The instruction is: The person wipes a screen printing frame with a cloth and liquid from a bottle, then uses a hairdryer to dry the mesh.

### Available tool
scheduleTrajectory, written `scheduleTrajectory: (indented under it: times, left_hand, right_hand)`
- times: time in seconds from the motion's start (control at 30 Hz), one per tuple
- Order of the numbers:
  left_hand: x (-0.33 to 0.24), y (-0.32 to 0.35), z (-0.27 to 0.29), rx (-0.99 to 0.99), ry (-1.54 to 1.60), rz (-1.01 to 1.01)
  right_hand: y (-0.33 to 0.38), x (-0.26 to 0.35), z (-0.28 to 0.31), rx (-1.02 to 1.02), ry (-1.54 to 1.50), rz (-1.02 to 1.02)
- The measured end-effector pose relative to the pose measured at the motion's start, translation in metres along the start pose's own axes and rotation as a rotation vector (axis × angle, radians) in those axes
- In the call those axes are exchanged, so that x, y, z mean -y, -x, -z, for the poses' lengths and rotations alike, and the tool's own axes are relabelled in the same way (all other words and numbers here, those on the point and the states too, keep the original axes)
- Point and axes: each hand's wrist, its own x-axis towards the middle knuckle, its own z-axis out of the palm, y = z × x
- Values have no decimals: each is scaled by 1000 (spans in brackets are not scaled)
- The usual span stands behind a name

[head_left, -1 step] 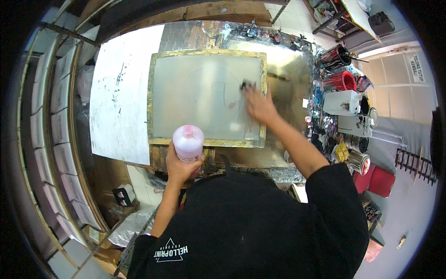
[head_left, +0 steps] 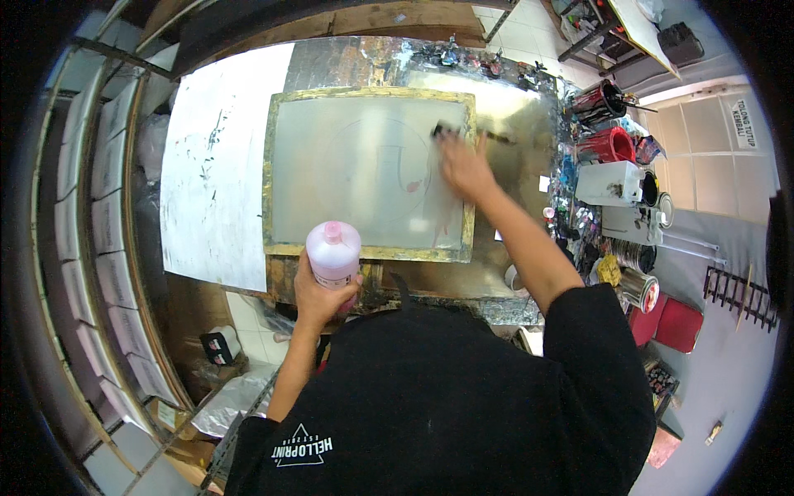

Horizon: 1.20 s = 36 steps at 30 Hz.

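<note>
My left hand [head_left: 318, 299] is closed around a pinkish-white plastic bottle [head_left: 332, 258] with a pink neck, held upright just off the near edge of a screen-printing frame [head_left: 268, 178]. The frame has yellow-stained borders and a pale, translucent mesh [head_left: 339, 140]. A faint circle outline and a small pink smear [head_left: 413, 187] show on the mesh. Over the mesh's right part is my right hand [head_left: 466, 168], its fingers on a small dark thing [head_left: 443, 131]; motion blur hides what kind it is.
The frame lies on an ink-stained table with a metallic sheet [head_left: 517, 190]. White board [head_left: 219, 165] covers its left end. Paint tins, a red bucket [head_left: 608, 146] and a white container [head_left: 608, 182] crowd the right side. Loaded shelves [head_left: 107, 207] stand at left.
My right hand and the dark thing have shifted slightly away from me and to the right over the mesh. The bottle in my left hand has barely moved.
</note>
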Motion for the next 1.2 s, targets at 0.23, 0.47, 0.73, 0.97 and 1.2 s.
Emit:
scheduleTrajectory:
  times: [0.23, 0.47, 0.73, 0.97, 1.2]
  left_hand:
    - [-7, -11, 6, 22, 9, -12]
    - [-1, -30, 1, 87, -30, 3]
    - [-20, -42, 6, 96, -15, -61]
    - [-13, -32, 2, 88, -158, -79]
    - [-1, -52, 1, 269, -354, -115]
  right_hand:
    - [27, -23, -17, 48, -231, 158]
    - [126, 58, 46, 312, -214, 111]
    - [-55, -29, -2, 177, -257, -68]
    - [112, 92, 29, 267, -371, 389]
    - [61, 68, 28, 88, -214, -111]
